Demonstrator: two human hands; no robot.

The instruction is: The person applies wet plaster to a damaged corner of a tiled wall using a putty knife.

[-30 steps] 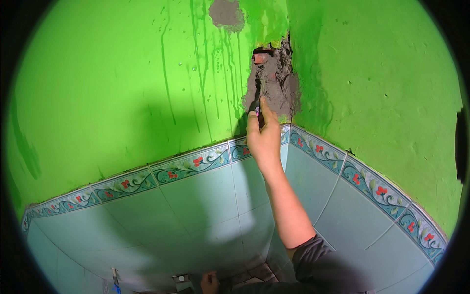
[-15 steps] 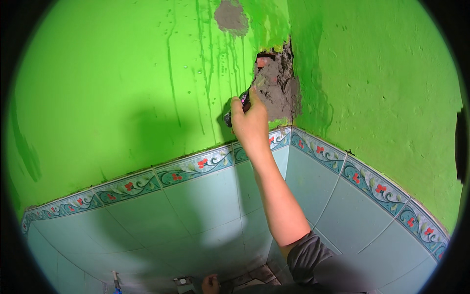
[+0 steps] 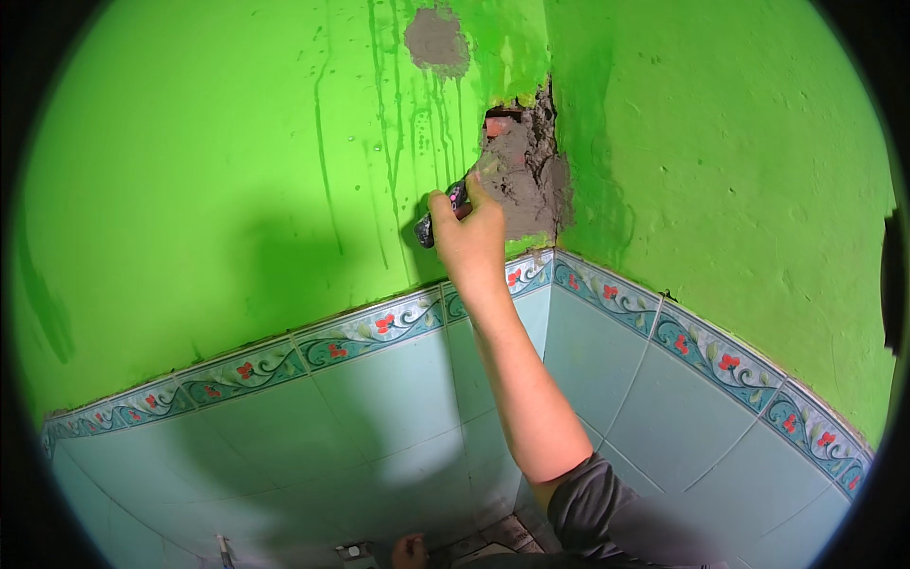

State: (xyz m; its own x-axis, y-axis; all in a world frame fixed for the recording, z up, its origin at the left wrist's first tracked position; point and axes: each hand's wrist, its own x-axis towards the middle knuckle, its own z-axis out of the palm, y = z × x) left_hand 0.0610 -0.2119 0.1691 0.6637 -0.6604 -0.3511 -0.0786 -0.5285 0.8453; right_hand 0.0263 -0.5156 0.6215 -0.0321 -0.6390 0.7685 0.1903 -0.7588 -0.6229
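My right hand [image 3: 468, 233] is wrapped round the dark, pink-marked handle of a small hand tool [image 3: 425, 228]. It is held against the wall at the left edge of a rough grey mortar patch [image 3: 531, 204] in the corner. The tool's working end is hidden behind my fingers, so its kind is unclear. Bare red brick [image 3: 499, 126] shows in a gap at the top of that patch. Low in the view, my left hand [image 3: 410, 551] has its fingers curled; what they hold, if anything, cannot be made out.
A smaller round mortar patch [image 3: 437, 43] sits higher on the green wall [image 3: 237, 142], with wet drips beneath. A floral tile border [image 3: 370, 327] runs above pale blue tiles [image 3: 607, 351] on both walls. A thin pipe-like piece [image 3: 225, 548] stands out at the lower left.
The whole view has shifted slightly, so the wall sits a little further left and lower. My right hand keeps its grip on the tool, at nearly the same spot beside the mortar.
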